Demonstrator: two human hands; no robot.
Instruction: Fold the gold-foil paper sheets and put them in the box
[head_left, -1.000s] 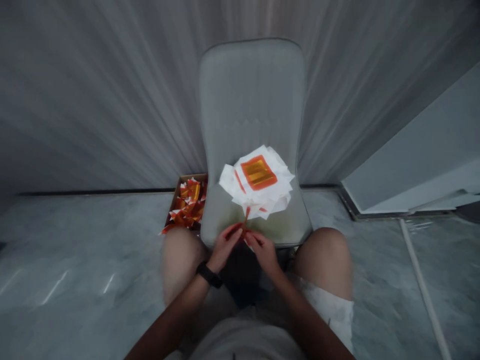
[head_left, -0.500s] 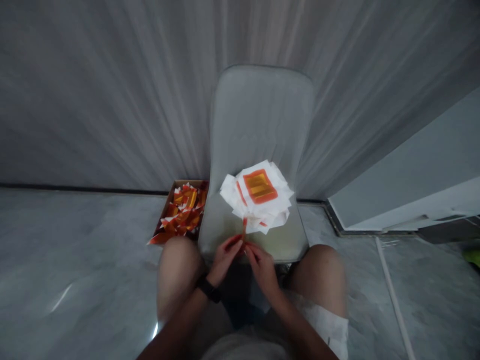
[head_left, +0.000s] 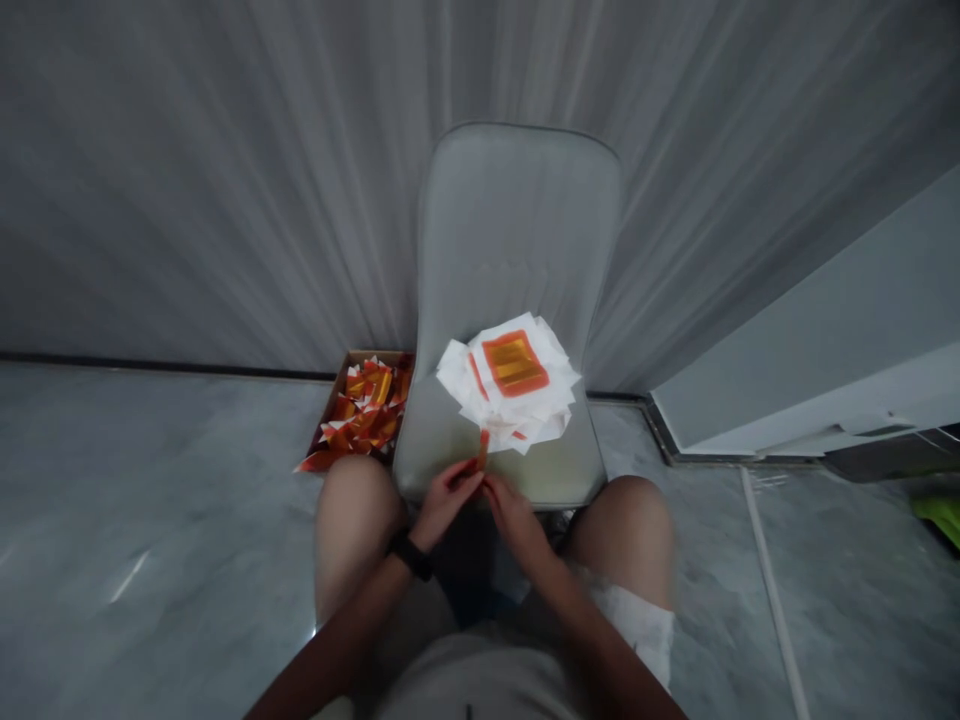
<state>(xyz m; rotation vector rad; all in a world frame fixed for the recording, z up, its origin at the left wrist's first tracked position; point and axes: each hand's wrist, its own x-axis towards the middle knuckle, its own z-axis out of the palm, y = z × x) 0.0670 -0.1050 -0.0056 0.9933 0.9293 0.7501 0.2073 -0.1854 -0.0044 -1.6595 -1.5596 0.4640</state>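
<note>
My left hand (head_left: 447, 505) and my right hand (head_left: 512, 517) meet in front of the chair seat, with the fingertips of both pinching a narrow orange strip (head_left: 483, 449). The strip's upper end reaches the front edge of a loose stack of white paper pieces (head_left: 465, 372) lying on the seat. On top of the stack is an orange-bordered gold square (head_left: 514, 363). A black watch (head_left: 410, 556) circles my left wrist.
A pale grey chair (head_left: 517, 230) stands between my knees, against a grey curtain. Left of it, a cardboard tray (head_left: 360, 412) holds orange and white scraps. The floor is grey marble. A pale panel juts in at right, with something green beyond it.
The head view has drifted, so the chair sits lower in the frame than a second ago. My hands stay together on the orange strip.
</note>
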